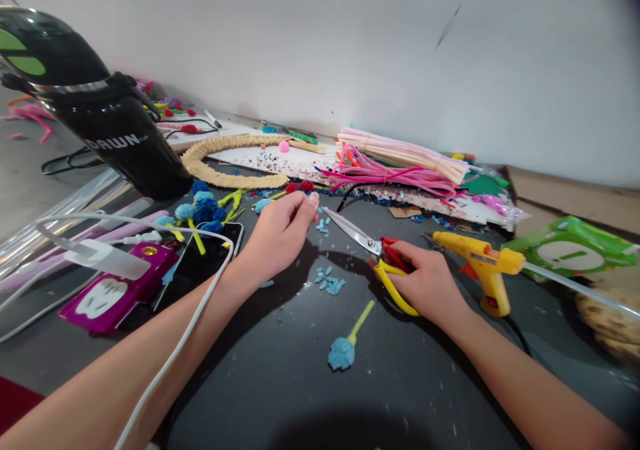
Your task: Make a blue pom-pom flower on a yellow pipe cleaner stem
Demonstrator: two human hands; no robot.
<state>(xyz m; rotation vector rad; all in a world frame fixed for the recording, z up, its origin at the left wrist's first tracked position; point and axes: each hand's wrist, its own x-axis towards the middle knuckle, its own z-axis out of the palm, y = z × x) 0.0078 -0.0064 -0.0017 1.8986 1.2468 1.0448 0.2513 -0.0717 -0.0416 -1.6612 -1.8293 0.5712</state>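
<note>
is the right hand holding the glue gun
No, the right hand holds the scissors; the glue gun lies beside it.

On your table (250, 377), a bottle (117, 127) stands left, a glue gun (483, 260) right, pipe cleaners (395, 163) behind, a flower (342, 353) before you.

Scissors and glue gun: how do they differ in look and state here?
The scissors are held in the right hand; the glue gun is unheld. The scissors have silver blades and red-and-yellow handles; the glue gun's body is mostly yellow, with a translucent stick at its back. Both show yellow.
</note>
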